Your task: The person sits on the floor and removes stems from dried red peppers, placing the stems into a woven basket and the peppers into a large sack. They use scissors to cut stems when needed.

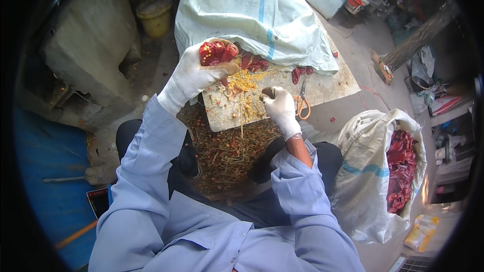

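Observation:
Dried red chillies (216, 53) with yellow seeds on them are in my left hand (202, 66), which wears a white work glove and is raised over the left edge of a pale board (329, 87). My right hand (278, 104), gloved too, has its fingers curled above the board's front part; whether it holds anything cannot be told. Yellow chilli seeds (245, 81) and bits of stem are scattered between the hands. Orange-handled scissors (302, 105) lie just right of my right hand, their blades towards a dried chilli (296, 75). More chillies (255, 63) lie by the sack's edge.
A white woven sack (242, 11) covers the board's far part. At the right stands an open woven sack (363, 158) filled with dried red chillies (401, 172). Stems and debris (223, 155) lie between the legs. A yellow bucket (154, 17) is at the back left, beside a concrete block (90, 41).

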